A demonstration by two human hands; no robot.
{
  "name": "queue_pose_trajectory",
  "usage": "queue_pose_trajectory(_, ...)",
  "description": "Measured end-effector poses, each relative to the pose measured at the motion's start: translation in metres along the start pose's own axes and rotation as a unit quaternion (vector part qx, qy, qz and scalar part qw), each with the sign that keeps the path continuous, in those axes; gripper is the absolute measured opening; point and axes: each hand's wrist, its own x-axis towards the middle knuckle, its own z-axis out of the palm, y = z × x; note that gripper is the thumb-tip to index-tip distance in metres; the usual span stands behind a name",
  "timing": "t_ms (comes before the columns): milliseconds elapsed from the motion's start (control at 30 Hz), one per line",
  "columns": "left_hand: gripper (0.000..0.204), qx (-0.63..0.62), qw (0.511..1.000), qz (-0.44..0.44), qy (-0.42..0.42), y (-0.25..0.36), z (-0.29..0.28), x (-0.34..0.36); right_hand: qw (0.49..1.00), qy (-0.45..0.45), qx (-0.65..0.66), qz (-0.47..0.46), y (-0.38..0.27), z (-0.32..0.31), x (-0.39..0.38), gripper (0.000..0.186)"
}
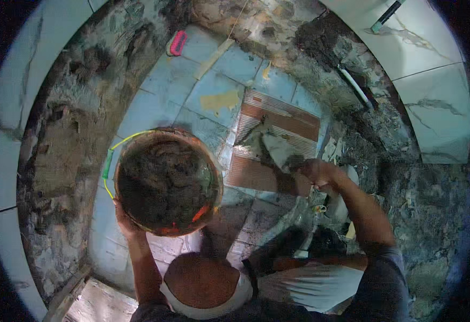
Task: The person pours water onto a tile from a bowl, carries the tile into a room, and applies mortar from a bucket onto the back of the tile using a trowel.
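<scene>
A round bucket of dark grey wet mortar has a yellow wire handle with a green grip. My left hand is closed on the bucket's lower-left side. My right hand grips a trowel, its grey blade over a reddish-brown tile with a ridged face, lying on the pale blue tiled floor. Some grey mortar shows around the blade; whether the blade touches the tile I cannot tell.
A pink object lies at the back left, a pale rod along the right. Rough, stained cement borders the floor, with white marbled tiles beyond. A dark tube-like tool is at top right. A board sits at bottom left.
</scene>
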Motion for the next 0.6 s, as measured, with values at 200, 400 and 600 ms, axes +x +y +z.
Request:
queue_pose_trajectory(200,0.054,-0.042,0.999,-0.013,-0.014,-0.008,-0.010,0.007,0.922,0.074,0.313,0.214,-0.066,0.006,-0.008,0.045)
queue_pose_trajectory(400,0.047,-0.044,0.997,0.045,-0.049,-0.019,0.006,0.011,0.968,0.132,-0.147,0.152,-0.086,-0.053,-0.091,0.038)
queue_pose_trajectory(600,0.035,-0.027,0.999,0.028,0.020,-0.017,0.000,0.003,0.967,0.212,-0.139,-0.041,-0.198,-0.101,-0.131,0.041)
